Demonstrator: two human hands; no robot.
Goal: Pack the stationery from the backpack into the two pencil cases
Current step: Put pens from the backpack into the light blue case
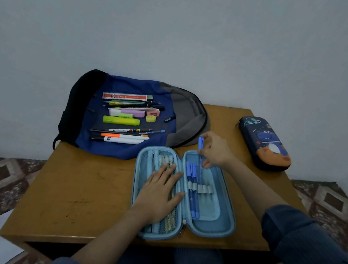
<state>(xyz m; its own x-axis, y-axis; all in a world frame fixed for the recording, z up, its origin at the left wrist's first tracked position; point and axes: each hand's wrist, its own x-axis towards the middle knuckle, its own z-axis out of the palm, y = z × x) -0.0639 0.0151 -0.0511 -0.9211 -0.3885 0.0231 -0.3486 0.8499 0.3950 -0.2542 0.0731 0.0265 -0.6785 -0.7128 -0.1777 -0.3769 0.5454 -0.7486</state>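
Table: wooden, with a wall on its far side.

Light-blue pencil case: lies open and flat at near centre, its two halves side by side.
- Left half: a mesh pocket covers several pale patterned pens.
- Right half: a strip of grey elastic loops crosses the middle. Two blue capped pens sit in the leftmost loops, caps toward the far end.

Left hand: rests palm down on the mesh pocket, fingers straight and slightly spread, pressing the left half flat.

Right hand: positioned over the far end of the right half. Thumb and fingertips pinch a third blue pen just below its cap. The pen stands steeply tilted, cap uppermost, with its lower end reaching down to the loop strip. Whether the tip sits inside a loop cannot be determined.

Backpack: blue, grey and black, lies flat at far left, its near edge just beside the open case. Loose stationery is laid out on it:
- orange ruler
- green highlighter
- pink eraser
- white marker
- further pens and pencils

Dark-blue pencil case: printed, zipped closed, at far right, well apart from the open case.
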